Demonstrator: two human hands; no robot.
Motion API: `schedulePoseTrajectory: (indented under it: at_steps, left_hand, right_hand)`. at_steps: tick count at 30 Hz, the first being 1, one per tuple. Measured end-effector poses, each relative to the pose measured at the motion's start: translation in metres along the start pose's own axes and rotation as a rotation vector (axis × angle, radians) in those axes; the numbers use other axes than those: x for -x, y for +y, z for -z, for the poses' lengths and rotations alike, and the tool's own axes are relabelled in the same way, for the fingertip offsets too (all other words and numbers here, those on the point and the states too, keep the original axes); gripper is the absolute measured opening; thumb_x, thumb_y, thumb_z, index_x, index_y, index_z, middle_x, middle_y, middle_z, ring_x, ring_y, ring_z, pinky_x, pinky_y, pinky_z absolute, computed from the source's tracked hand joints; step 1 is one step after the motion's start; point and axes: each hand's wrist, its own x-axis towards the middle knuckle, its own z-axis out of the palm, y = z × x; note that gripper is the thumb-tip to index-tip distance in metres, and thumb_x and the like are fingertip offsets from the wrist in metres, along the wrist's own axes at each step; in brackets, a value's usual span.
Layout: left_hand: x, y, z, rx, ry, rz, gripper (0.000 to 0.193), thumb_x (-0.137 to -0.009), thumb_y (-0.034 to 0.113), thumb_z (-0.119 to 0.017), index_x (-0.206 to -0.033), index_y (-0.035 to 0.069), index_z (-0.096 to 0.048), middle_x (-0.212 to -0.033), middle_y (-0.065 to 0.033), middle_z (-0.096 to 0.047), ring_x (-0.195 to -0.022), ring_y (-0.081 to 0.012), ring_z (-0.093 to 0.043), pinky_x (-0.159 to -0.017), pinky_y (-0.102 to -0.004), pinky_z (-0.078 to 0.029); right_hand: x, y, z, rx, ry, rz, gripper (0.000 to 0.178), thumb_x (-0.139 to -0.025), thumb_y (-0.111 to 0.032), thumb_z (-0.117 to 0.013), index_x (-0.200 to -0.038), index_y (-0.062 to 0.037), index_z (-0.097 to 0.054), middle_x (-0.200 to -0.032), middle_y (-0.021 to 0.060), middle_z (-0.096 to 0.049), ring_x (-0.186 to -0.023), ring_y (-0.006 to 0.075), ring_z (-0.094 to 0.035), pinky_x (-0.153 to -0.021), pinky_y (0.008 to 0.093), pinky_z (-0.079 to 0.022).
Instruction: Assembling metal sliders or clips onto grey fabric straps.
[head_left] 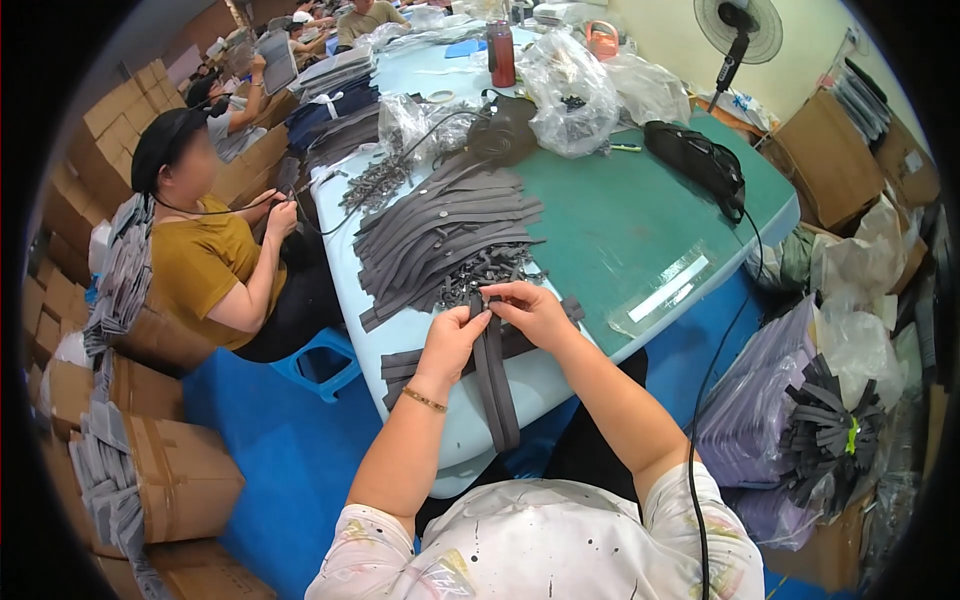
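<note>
Over the near end of the table, my left hand [453,345] and my right hand [527,313] meet at the top of a long dark grey zipper strip [495,385]. Both pinch it between thumb and fingers, and its two tails hang down past the table edge. Any slider at the fingertips is too small to make out. Just beyond my hands lies a heap of small dark zipper sliders [490,265]. A fanned pile of dark grey zipper strips [430,225] spreads behind and to the left. More strips [400,370] lie flat by my left wrist.
A green mat [590,230] covers the table's right part, with a black pouch [695,165] on it. Further back stand plastic bags [572,95] and a red bottle [501,55]. A co-worker [215,250] sits at the left. Cartons [175,475] and wrapped bundles [755,400] flank the table.
</note>
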Motion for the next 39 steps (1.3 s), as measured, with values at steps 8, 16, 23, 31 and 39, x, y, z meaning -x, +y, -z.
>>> schedulePoseTrajectory:
  at_steps: [8, 16, 23, 31, 39]
  left_hand:
    - [0.002, 0.004, -0.003, 0.071, -0.053, 0.023, 0.016, -0.091, 0.015, -0.052, -0.091, 0.0, -0.059, -0.079, -0.0032, -0.062, -0.068, -0.0078, -0.056, -0.062, -0.0213, -0.046]
    - [-0.001, -0.006, -0.002, -0.03, -0.038, -0.079, 0.016, -0.091, 0.012, -0.05, -0.089, 0.0, -0.06, -0.078, -0.0014, -0.061, -0.068, -0.0058, -0.053, -0.06, -0.0201, -0.043]
    - [-0.008, -0.015, 0.003, -0.315, -0.002, -0.25, 0.016, -0.09, 0.012, -0.051, -0.09, -0.001, -0.06, -0.079, -0.005, -0.06, -0.07, -0.0117, -0.054, -0.064, -0.0253, -0.043]
    - [0.003, 0.001, -0.006, -0.628, 0.063, -0.521, 0.012, -0.085, 0.008, -0.052, -0.084, -0.003, -0.056, -0.076, -0.0157, -0.054, -0.072, -0.0305, -0.053, -0.066, -0.0355, -0.042]
    - [-0.001, -0.012, -0.001, -0.392, -0.012, -0.26, 0.016, -0.088, 0.012, -0.051, -0.082, -0.002, -0.055, -0.074, -0.012, -0.057, -0.064, -0.0197, -0.054, -0.06, -0.032, -0.042]
  right_hand:
    - [0.001, -0.002, -0.003, 0.088, 0.044, 0.042, 0.023, -0.082, -0.006, -0.063, -0.104, -0.0077, -0.066, -0.085, 0.0001, -0.059, -0.076, 0.0063, -0.054, -0.069, 0.0192, -0.044]
    - [0.001, 0.004, -0.002, 0.144, 0.069, 0.167, 0.022, -0.08, -0.006, -0.065, -0.101, -0.0078, -0.067, -0.085, 0.0025, -0.059, -0.072, 0.0094, -0.058, -0.065, 0.022, -0.049]
    - [0.003, -0.01, -0.003, 0.144, 0.077, 0.062, 0.02, -0.079, -0.011, -0.067, -0.099, -0.0092, -0.067, -0.08, -0.0008, -0.058, -0.071, 0.0066, -0.053, -0.06, 0.0208, -0.042]
    - [0.005, -0.005, -0.004, 0.317, 0.119, 0.223, 0.015, -0.077, -0.012, -0.068, -0.092, -0.0084, -0.069, -0.078, 0.0, -0.057, -0.072, 0.0088, -0.053, -0.058, 0.0215, -0.039]
    - [0.007, -0.008, -0.005, 0.309, 0.181, 0.271, 0.016, -0.076, -0.009, -0.068, -0.092, -0.0072, -0.069, -0.078, 0.002, -0.058, -0.074, 0.0121, -0.053, -0.066, 0.0238, -0.041]
